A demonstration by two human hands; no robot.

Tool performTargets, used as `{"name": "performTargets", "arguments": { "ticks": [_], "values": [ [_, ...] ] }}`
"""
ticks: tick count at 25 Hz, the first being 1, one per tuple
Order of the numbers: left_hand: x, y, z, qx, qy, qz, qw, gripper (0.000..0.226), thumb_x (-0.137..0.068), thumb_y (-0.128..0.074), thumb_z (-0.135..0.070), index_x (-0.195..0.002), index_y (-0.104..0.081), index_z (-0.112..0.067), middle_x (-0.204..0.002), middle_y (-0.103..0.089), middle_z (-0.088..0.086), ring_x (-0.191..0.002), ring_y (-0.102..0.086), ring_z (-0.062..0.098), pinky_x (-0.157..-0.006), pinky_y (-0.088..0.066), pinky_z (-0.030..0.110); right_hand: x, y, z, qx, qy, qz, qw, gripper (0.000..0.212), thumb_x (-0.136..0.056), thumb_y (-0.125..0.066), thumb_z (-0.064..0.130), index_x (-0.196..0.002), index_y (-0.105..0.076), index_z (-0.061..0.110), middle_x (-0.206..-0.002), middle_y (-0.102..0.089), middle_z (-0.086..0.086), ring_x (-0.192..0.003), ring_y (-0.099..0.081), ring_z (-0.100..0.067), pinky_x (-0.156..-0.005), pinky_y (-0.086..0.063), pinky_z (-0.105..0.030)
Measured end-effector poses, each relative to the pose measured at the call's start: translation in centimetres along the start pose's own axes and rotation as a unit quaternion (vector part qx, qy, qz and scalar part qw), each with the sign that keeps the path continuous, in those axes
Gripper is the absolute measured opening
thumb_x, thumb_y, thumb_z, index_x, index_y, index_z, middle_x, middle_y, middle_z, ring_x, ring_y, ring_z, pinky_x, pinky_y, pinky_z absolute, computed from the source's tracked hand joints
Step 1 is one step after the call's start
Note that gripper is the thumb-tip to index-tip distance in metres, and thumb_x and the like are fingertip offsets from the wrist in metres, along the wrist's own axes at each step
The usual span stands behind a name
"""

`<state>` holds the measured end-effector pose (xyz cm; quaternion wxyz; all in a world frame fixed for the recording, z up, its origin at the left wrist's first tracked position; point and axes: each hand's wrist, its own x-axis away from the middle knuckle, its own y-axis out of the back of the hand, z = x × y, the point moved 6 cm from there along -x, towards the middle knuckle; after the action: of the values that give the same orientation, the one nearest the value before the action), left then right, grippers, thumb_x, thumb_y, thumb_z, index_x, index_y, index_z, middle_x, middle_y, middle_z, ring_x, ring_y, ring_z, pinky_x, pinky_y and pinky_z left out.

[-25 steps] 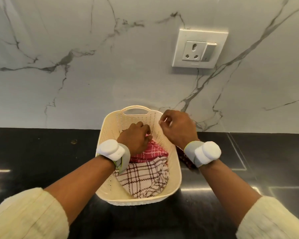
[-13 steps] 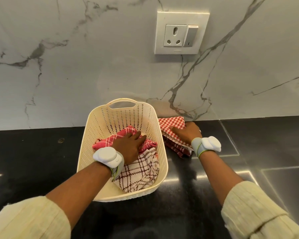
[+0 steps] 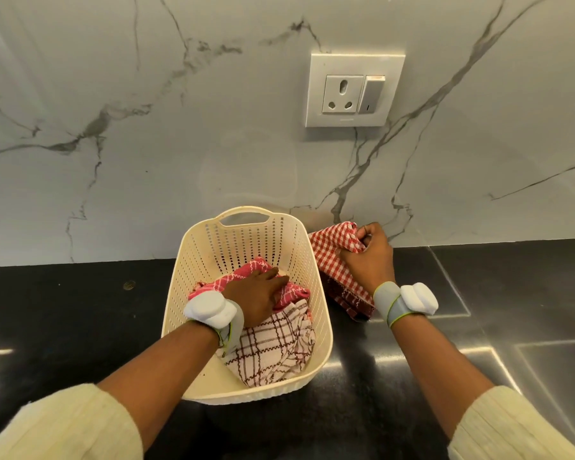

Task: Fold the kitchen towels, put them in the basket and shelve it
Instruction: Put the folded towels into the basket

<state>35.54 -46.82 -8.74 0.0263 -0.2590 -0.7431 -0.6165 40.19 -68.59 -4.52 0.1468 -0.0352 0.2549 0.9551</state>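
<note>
A cream perforated basket [image 3: 193,287] stands on the black counter against the marble wall. Inside it lie a pink-red towel [image 3: 292,290] and, nearer me, a white towel with brown checks [image 3: 273,350]. My left hand [image 3: 256,297] presses flat on the pink-red towel, fingers straight. Just right of the basket a red-and-white checked towel [image 3: 332,250] lies on a darker maroon cloth [image 3: 349,300]. My right hand [image 3: 369,257] grips the far corner of the red checked towel, fingers curled round it.
The marble backsplash carries a white socket and switch plate [image 3: 354,91] above the right hand. Black counter [image 3: 63,320] stretches left; to the right a steel-looking inset panel [image 3: 545,293] reflects light.
My right hand left the basket, reached right to the red checked towel, and now clutches its far corner. My left hand went from curled to pressing flat on the pink-red towel.
</note>
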Motion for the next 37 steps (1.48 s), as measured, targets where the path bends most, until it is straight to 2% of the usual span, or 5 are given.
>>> {"name": "performTargets", "arguments": {
  "ticks": [7,12,22,28,37],
  "values": [
    [5.5,13.0,-1.6,0.429,-0.035,-0.262,0.864,0.029,-0.087,-0.069,-0.023,-0.115,-0.062,-0.019,-0.113,-0.064,0.0,-0.096,-0.061,0.01,-0.081,-0.049,0.027,3.2,6.4,11.0,-0.055,0.185,-0.033,0.981,0.039,-0.078,-0.08,0.018,-0.109,-0.057,0.023,-0.098,-0.061,0.018,-0.09,-0.059,0.007,-0.078,-0.049,-0.007],
    [11.1,15.8,-2.6,0.193,-0.121,-0.306,0.924,0.08,-0.07,-0.081,-0.044,-0.138,-0.04,-0.037,-0.146,-0.035,-0.007,-0.133,-0.032,0.014,-0.105,-0.03,0.03,8.2,5.0,16.6,-0.086,0.295,0.076,0.948,0.028,-0.072,-0.078,0.0,-0.092,-0.066,0.014,-0.085,-0.068,0.009,-0.08,-0.065,-0.003,-0.072,-0.052,-0.019],
    [14.1,10.1,0.4,-0.149,-0.144,-0.301,0.931,0.031,-0.078,-0.077,-0.025,-0.103,-0.061,-0.019,-0.105,-0.062,0.003,-0.092,-0.053,0.02,-0.08,-0.049,0.03,13.9,-4.9,15.1,0.135,0.424,0.292,0.847,0.034,-0.066,-0.066,0.0,-0.084,-0.048,0.022,-0.087,-0.053,0.005,-0.078,-0.043,-0.014,-0.068,-0.043,-0.035],
    [11.3,6.2,-0.9,-0.241,-0.155,-0.18,0.941,0.044,-0.089,-0.066,-0.024,-0.13,-0.053,-0.013,-0.13,-0.057,0.008,-0.116,-0.051,0.027,-0.103,-0.04,0.039,15.3,-7.5,11.1,0.348,0.45,0.356,0.742,0.024,-0.078,-0.061,0.004,-0.098,-0.055,0.015,-0.105,-0.058,-0.006,-0.086,-0.055,-0.028,-0.069,-0.041,-0.035],
    [8.2,1.4,0.5,-0.258,-0.108,0.061,0.958,0.037,-0.081,-0.071,-0.011,-0.116,-0.064,-0.017,-0.115,-0.064,0.003,-0.1,-0.062,0.027,-0.086,-0.054,0.037,15.1,-8.9,7.9,0.477,0.361,0.431,0.676,0.023,-0.087,-0.057,0.011,-0.109,-0.061,0.016,-0.111,-0.063,-0.007,-0.101,-0.06,-0.029,-0.084,-0.049,-0.038]
  ]
}}
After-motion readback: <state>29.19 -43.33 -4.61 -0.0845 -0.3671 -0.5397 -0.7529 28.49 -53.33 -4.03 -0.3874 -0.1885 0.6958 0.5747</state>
